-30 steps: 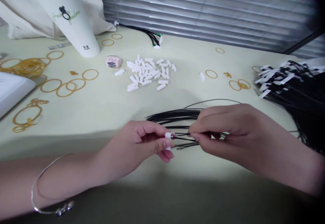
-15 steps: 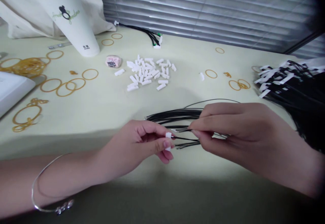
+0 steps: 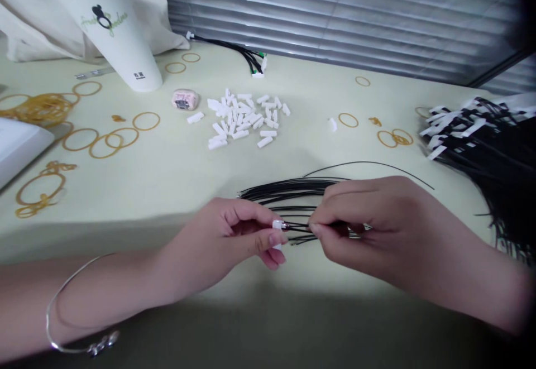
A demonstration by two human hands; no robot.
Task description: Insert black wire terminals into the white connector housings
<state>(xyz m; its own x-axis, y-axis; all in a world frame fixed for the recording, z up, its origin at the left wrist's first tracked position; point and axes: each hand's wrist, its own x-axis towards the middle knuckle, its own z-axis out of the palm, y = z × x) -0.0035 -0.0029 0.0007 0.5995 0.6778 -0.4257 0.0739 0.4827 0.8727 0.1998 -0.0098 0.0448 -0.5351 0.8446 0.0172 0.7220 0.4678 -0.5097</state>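
The left hand (image 3: 213,246) is being held curled, and a small white plastic connector (image 3: 277,225) is being pinched between its thumb and forefinger. The right hand (image 3: 372,226) is being drawn together at the fingertips, where a thin black wire (image 3: 298,226) is being pinched, with its end being held at the connector. A bundle of black wires (image 3: 285,191) is being spread out just behind the fingers, above the pale green table (image 3: 176,157). A thin bracelet (image 3: 79,335) is being worn on the left wrist. Beyond the hands, a heap of white connectors (image 3: 247,120) is being left on the table, rubber bands (image 3: 146,121) are lying scattered towards the left, and a mass of black wires with white tags (image 3: 481,151) is lying at the right.
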